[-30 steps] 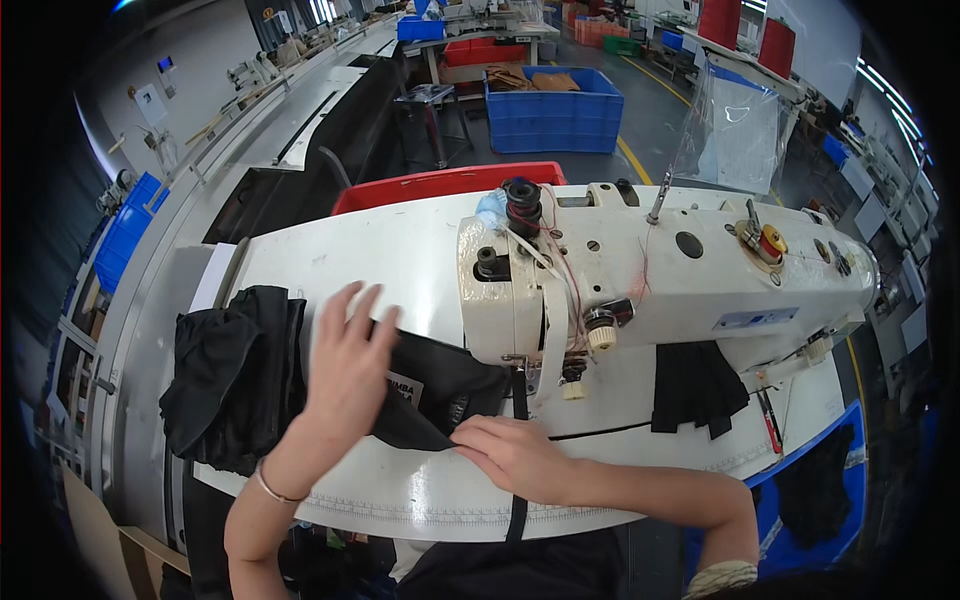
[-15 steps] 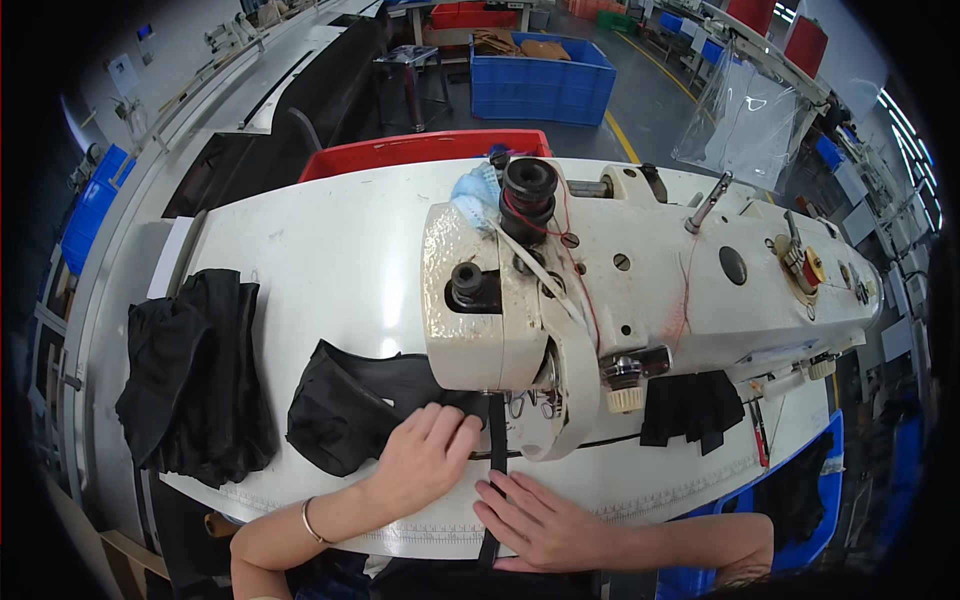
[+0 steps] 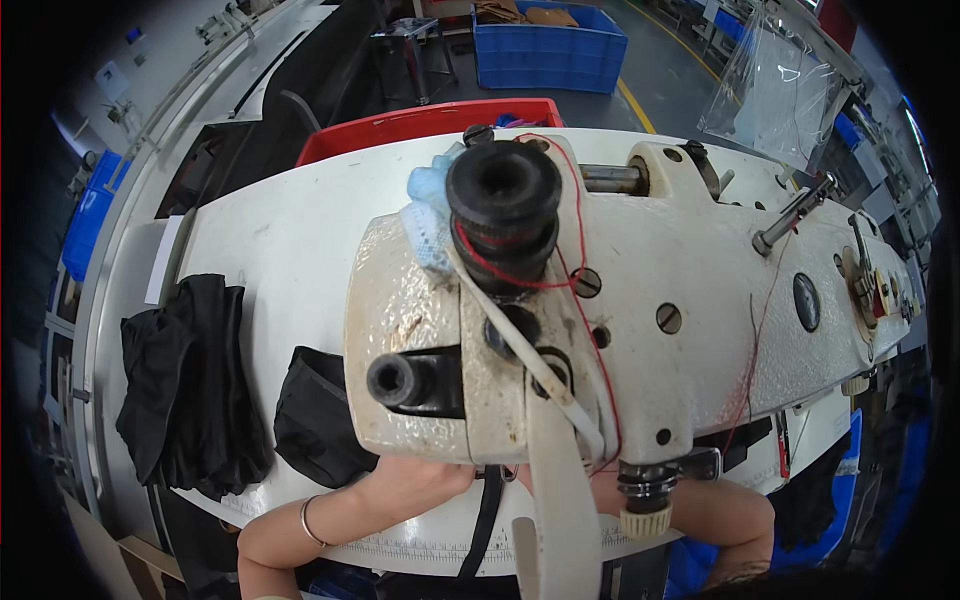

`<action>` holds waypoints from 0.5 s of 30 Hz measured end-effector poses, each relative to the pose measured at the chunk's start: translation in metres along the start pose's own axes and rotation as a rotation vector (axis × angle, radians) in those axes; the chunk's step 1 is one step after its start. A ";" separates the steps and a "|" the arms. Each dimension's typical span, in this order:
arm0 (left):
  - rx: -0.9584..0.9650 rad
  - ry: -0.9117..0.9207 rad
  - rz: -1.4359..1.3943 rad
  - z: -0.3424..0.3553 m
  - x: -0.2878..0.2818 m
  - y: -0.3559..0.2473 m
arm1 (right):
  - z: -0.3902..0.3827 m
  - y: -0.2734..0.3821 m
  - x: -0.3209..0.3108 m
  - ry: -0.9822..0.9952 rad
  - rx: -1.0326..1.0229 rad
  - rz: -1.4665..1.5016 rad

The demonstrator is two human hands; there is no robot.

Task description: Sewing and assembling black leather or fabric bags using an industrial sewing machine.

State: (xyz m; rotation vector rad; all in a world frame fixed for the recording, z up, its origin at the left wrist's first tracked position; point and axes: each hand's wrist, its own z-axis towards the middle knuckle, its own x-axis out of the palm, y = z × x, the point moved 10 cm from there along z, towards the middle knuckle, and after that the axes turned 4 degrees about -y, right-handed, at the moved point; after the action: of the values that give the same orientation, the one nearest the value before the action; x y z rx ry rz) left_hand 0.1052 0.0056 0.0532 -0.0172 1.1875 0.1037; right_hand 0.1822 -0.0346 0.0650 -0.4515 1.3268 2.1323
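The cream-white head of a sewing machine [image 3: 640,320] fills the middle and blocks most of the work under it. Below its left end is my left hand [image 3: 420,483], beside a black fabric piece [image 3: 318,425]; its fingers are hidden. My right hand [image 3: 606,493] lies behind the machine's lower front, with only a sliver and the forearm showing. Between the two hands a narrow black strap [image 3: 484,525] runs down toward the front edge of the table. What either hand grips is out of sight.
A stack of folded black fabric [image 3: 195,385] lies on the white table [image 3: 270,235] at left. Behind the table stand a red bin [image 3: 420,125] and a blue crate [image 3: 545,50]. Red thread [image 3: 583,220] runs over the machine. Red-handled scissors or a similar tool [image 3: 783,445] lie at right.
My view has come closer to the machine, which looks larger and covers more. Both hands, visible on the table before, are now largely behind the machine head.
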 end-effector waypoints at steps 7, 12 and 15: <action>-0.023 -0.049 -0.209 -0.005 -0.003 0.009 | -0.001 0.023 0.007 -0.134 -0.323 -0.304; -0.071 -0.050 -0.240 0.004 -0.032 0.017 | -0.015 0.035 0.029 -0.256 -0.580 -0.485; -0.030 -0.077 -0.248 0.015 -0.024 0.017 | -0.012 0.034 0.022 -0.276 -0.629 -0.621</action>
State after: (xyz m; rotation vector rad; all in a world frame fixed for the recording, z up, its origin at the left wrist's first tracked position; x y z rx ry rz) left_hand 0.1089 0.0216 0.0823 -0.1854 1.0985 -0.0957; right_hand 0.1438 -0.0507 0.0710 -0.6788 0.2724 1.9264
